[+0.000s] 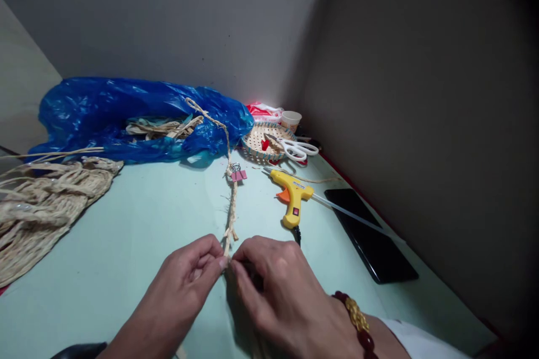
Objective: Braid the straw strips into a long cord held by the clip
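Note:
A braided straw cord (pixel 233 207) runs down the middle of the table from a looped end lying over the blue bag. Partway along it a pink binder clip (pixel 238 175) is clamped on or right beside the cord. My left hand (pixel 185 280) pinches the near end of the cord between thumb and fingers. Close against it, my right hand (pixel 282 286) is closed too, its thumb and forefinger pinched at the same end, with pale strands showing beneath. The exact strands between the fingertips are mostly hidden. A beaded bracelet (pixel 356 314) circles the right wrist.
A yellow glue gun (pixel 295 193) with a clear glue stick lies right of the cord, near a black phone (pixel 370 235). Behind are white scissors (pixel 297 148) on a woven basket (pixel 252 143), a paper cup (pixel 291 119) and a blue plastic bag (pixel 105 106). Woven straw (pixel 50 202) lies left.

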Demonstrator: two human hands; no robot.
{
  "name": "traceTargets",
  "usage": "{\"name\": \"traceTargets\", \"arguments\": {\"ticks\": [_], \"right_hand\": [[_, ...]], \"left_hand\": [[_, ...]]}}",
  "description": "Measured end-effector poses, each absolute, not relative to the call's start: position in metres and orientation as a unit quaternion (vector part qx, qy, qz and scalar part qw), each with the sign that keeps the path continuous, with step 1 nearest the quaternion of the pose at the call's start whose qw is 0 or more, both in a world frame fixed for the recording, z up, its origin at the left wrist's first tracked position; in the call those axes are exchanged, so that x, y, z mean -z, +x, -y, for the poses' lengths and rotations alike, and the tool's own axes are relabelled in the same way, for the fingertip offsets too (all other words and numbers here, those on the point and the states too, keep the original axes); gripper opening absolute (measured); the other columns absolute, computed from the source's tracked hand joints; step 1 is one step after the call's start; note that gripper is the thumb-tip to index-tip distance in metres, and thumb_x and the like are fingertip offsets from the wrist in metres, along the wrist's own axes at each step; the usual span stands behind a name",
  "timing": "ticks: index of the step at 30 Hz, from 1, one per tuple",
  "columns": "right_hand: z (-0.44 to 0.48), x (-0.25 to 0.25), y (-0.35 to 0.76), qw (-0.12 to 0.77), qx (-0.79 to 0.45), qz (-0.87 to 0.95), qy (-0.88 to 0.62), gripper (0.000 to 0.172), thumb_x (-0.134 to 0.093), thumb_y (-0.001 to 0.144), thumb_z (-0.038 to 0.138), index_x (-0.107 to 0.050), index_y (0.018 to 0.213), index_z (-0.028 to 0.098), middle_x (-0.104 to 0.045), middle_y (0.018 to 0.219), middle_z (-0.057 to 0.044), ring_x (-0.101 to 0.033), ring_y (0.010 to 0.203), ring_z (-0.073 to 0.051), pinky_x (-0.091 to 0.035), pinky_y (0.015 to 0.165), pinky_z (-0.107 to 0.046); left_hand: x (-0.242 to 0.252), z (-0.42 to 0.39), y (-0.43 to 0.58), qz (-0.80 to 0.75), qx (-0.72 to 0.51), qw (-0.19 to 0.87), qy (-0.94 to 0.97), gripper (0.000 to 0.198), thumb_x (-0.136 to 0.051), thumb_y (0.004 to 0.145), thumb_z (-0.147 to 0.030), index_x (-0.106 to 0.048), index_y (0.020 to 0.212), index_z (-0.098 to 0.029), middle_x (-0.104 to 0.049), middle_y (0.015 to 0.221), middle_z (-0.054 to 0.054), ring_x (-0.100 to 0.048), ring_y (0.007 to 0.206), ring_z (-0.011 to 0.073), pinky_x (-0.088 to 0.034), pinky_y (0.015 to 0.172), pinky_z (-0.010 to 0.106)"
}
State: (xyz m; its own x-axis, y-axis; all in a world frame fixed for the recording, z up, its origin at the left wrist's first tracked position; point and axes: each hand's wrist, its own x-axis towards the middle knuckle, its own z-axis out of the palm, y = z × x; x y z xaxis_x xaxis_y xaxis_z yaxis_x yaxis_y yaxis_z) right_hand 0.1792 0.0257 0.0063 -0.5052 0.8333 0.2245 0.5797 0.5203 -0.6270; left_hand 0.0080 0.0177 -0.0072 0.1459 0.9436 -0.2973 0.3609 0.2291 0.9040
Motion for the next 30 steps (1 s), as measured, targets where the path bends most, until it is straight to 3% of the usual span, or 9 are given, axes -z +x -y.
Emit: {"name": "traceTargets", "arguments": {"ticks": [5, 9, 13, 16, 20, 25, 27, 30], "right_hand": [[-0.019, 0.008, 0.173, 0.316, -0.054, 0.898, -0.303, 0.026, -0.037, 0.088, 0.011, -0.058, 0.073, 0.013, -0.053, 0.060, -0.002, -0.040, 0.046, -0.013, -0.024, 0.042, -0.027], [-0.017, 0.013, 0.171, 0.281, -0.008, 0.929, -0.242, 0.027, -0.033, 0.087, 0.008, -0.059, 0.082, 0.012, -0.053, 0.064, -0.003, -0.045, 0.050, -0.015, -0.029, 0.043, -0.029], [-0.017, 0.012, 0.169, 0.302, 0.056, 0.926, -0.221, 0.026, -0.035, 0.089, 0.008, -0.057, 0.077, 0.013, -0.052, 0.060, -0.002, -0.044, 0.048, -0.014, -0.027, 0.041, -0.029], [-0.022, 0.002, 0.173, 0.330, -0.031, 0.908, -0.255, 0.029, -0.041, 0.093, 0.021, -0.059, 0.072, 0.014, -0.055, 0.058, -0.002, -0.045, 0.047, -0.013, -0.028, 0.043, -0.029], [-0.035, -0.013, 0.182, 0.290, -0.299, 0.800, -0.430, 0.022, -0.052, 0.091, 0.032, -0.064, 0.082, 0.015, -0.063, 0.069, -0.002, -0.056, 0.061, -0.012, -0.040, 0.058, -0.024], [-0.043, -0.006, 0.180, 0.216, -0.639, 0.654, -0.343, 0.024, -0.050, 0.093, 0.037, -0.059, 0.093, 0.015, -0.063, 0.075, -0.002, -0.061, 0.068, -0.013, -0.045, 0.063, -0.022], [-0.042, -0.003, 0.178, 0.205, -0.662, 0.636, -0.340, 0.023, -0.047, 0.094, 0.036, -0.057, 0.094, 0.015, -0.059, 0.070, 0.000, -0.057, 0.060, -0.010, -0.044, 0.059, -0.020], [-0.041, -0.006, 0.178, 0.213, -0.555, 0.711, -0.377, 0.020, -0.047, 0.094, 0.027, -0.061, 0.086, 0.015, -0.057, 0.071, 0.001, -0.049, 0.061, -0.009, -0.038, 0.058, -0.019]], "left_hand": [[0.006, -0.020, 0.010, -0.588, -0.271, 0.546, 0.532, 0.026, -0.052, 0.080, -0.042, -0.048, 0.065, -0.021, -0.039, 0.051, -0.007, -0.036, 0.052, 0.0121, -0.028, 0.052, 0.025], [0.007, -0.018, 0.007, -0.548, -0.287, 0.599, 0.509, 0.026, -0.051, 0.083, -0.043, -0.052, 0.071, -0.020, -0.046, 0.057, -0.005, -0.042, 0.059, 0.0138, -0.033, 0.058, 0.026], [0.006, -0.016, 0.005, -0.553, -0.300, 0.605, 0.489, 0.025, -0.052, 0.084, -0.043, -0.054, 0.073, -0.020, -0.046, 0.062, -0.004, -0.042, 0.062, 0.0138, -0.035, 0.060, 0.026], [0.007, -0.014, 0.004, -0.550, -0.292, 0.595, 0.508, 0.026, -0.053, 0.084, -0.043, -0.053, 0.074, -0.020, -0.046, 0.063, -0.004, -0.042, 0.062, 0.0134, -0.035, 0.059, 0.025], [0.007, -0.014, 0.003, -0.551, -0.299, 0.575, 0.526, 0.028, -0.051, 0.085, -0.046, -0.052, 0.073, -0.020, -0.038, 0.055, -0.007, -0.036, 0.055, 0.0121, -0.029, 0.052, 0.024], [0.002, -0.014, 0.005, -0.516, -0.300, 0.591, 0.542, 0.026, -0.051, 0.085, -0.043, -0.052, 0.072, -0.020, -0.050, 0.058, -0.004, -0.049, 0.059, 0.0146, -0.036, 0.059, 0.025], [-0.001, -0.013, 0.006, -0.522, -0.294, 0.578, 0.554, 0.023, -0.050, 0.086, -0.039, -0.052, 0.072, -0.020, -0.054, 0.060, -0.003, -0.054, 0.064, 0.0165, -0.039, 0.063, 0.026], [-0.005, -0.010, 0.007, -0.560, -0.275, 0.511, 0.592, 0.020, -0.050, 0.085, -0.034, -0.051, 0.069, -0.021, -0.055, 0.060, -0.003, -0.054, 0.063, 0.0159, -0.039, 0.062, 0.025]]}}
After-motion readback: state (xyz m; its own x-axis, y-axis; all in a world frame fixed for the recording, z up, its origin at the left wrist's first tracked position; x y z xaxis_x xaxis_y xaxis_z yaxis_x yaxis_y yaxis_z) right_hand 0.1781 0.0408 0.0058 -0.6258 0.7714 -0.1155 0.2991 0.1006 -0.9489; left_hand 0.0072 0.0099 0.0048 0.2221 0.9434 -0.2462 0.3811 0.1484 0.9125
